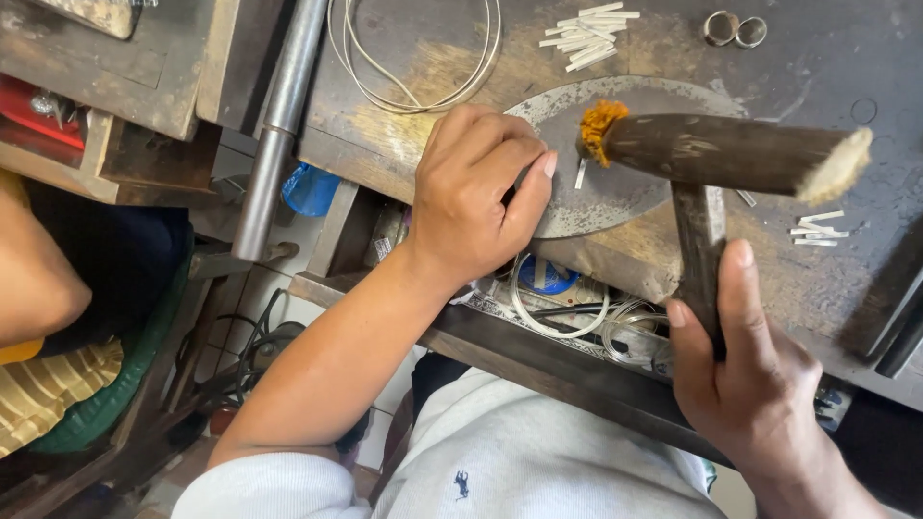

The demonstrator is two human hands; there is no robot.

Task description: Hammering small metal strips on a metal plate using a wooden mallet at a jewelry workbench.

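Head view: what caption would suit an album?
Right hand raises a wooden mallet over a round metal plate while the left hand steadies a small strip.

Small metalwork or jewellery workshop. Scarred wooden bench (404, 135); round steel plate (615, 183) at centre; wire coil (413, 58) at 12 o'clock; cut metal strips (588, 27) and rings (735, 29) at 1 o'clock; mallet (731, 154) at 3 o'clock.

We see one label: a round blue-and-white sticker (550, 277) in the open drawer (538, 351) under the workbench's front edge.
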